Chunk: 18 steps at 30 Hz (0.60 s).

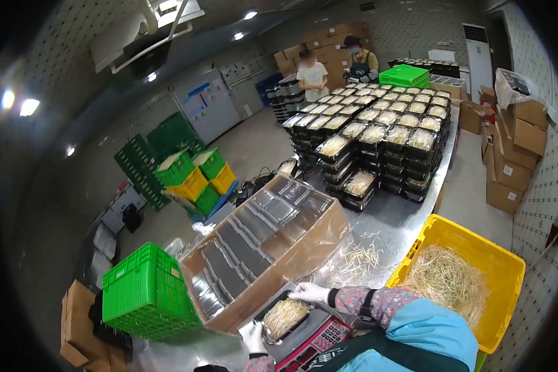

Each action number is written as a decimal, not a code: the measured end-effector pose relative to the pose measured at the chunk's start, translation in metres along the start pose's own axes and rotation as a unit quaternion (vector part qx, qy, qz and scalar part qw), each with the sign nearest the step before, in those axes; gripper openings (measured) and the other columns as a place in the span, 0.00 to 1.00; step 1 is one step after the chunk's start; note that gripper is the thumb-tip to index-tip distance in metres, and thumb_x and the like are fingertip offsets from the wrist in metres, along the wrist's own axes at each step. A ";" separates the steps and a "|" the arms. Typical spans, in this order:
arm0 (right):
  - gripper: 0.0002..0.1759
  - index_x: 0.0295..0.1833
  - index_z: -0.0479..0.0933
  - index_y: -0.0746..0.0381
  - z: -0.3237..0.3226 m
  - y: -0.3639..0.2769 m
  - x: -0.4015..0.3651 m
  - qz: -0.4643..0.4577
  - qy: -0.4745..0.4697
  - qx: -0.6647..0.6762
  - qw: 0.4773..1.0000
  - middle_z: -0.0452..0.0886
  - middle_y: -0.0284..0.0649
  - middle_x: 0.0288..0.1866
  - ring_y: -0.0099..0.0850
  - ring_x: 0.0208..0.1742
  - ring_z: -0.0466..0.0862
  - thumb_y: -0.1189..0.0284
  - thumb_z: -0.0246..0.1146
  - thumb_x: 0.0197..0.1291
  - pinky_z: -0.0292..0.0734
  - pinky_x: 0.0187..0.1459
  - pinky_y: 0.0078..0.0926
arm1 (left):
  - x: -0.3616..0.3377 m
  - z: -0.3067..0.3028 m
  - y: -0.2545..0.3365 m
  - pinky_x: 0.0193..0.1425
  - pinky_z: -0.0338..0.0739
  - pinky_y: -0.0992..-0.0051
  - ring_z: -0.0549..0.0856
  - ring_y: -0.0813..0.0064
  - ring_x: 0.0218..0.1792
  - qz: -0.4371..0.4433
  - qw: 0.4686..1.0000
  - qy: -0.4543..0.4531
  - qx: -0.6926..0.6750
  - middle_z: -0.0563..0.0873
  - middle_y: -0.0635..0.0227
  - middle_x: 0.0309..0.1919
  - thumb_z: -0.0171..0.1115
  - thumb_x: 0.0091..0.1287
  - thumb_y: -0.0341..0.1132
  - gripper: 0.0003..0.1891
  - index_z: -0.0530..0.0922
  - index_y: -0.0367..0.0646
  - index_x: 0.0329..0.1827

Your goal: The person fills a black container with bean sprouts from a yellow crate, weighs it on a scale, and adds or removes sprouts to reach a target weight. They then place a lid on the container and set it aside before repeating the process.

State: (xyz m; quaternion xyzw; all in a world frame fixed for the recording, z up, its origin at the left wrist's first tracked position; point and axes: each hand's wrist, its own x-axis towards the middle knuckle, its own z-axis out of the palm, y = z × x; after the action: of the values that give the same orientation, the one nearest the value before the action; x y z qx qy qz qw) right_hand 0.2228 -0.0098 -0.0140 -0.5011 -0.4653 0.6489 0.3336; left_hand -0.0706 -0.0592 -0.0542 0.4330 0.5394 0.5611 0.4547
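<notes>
A black plastic tray of pale bean sprouts point(286, 318) sits over the platform of a red weighing scale point(321, 345), whose keypad faces me. My left hand point(252, 338), in a white glove, grips the tray's near left edge. At the opposite end, my right hand point(310, 292), also gloved in white, holds the tray's rim with its fingers close together. Just beyond the tray, a large cardboard box point(279, 270) contains rows of stacked black trays. Loose sprouts point(358, 260) lie scattered on the metal table to the right of the box.
To my right stands a yellow crate point(502, 297) heaped with sprouts. Green crates point(144, 291) are stacked at left. Tall stacks of filled trays point(387, 133) cover the table's far part. Two people point(312, 77) stand behind them. Cardboard boxes point(508, 161) line the right wall.
</notes>
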 end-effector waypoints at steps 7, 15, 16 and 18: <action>0.21 0.39 0.62 0.57 -0.012 0.020 -0.036 0.057 -0.098 0.098 0.989 0.80 0.38 0.26 0.30 0.23 0.85 0.68 0.71 0.59 0.80 0.17 0.26 | -0.055 -0.010 -0.015 0.39 0.87 0.56 0.86 0.58 0.38 -0.196 0.957 -0.057 -0.204 0.83 0.56 0.44 0.59 0.64 0.21 0.12 0.74 0.37 0.51; 0.18 0.36 0.61 0.57 -0.018 0.009 -0.068 -0.003 -0.060 0.116 0.991 0.80 0.40 0.24 0.26 0.18 0.82 0.72 0.68 0.61 0.77 0.15 0.23 | -0.079 0.054 0.080 0.36 0.88 0.58 0.87 0.58 0.42 -0.121 0.968 -0.055 -0.214 0.83 0.55 0.48 0.56 0.59 0.18 0.21 0.73 0.35 0.57; 0.18 0.35 0.61 0.57 -0.022 0.011 -0.071 -0.008 -0.063 0.122 0.990 0.80 0.40 0.24 0.25 0.18 0.82 0.72 0.68 0.62 0.76 0.15 0.23 | -0.068 0.051 0.074 0.35 0.88 0.60 0.87 0.61 0.41 -0.119 0.976 -0.068 -0.170 0.84 0.57 0.47 0.56 0.59 0.19 0.20 0.74 0.36 0.57; 0.16 0.36 0.62 0.57 -0.035 0.003 -0.083 -0.009 -0.078 0.138 0.987 0.82 0.42 0.26 0.26 0.19 0.83 0.75 0.67 0.63 0.77 0.16 0.21 | -0.061 0.058 0.080 0.32 0.90 0.59 0.88 0.58 0.39 -0.120 0.972 -0.091 -0.180 0.85 0.53 0.43 0.57 0.59 0.16 0.15 0.73 0.35 0.50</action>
State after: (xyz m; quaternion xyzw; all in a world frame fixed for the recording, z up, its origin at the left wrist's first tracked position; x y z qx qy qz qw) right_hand 0.2797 -0.0755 0.0094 -0.3939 -0.4006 0.7409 0.3681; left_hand -0.0048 -0.1070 0.0287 0.3261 0.4338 0.5483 0.6362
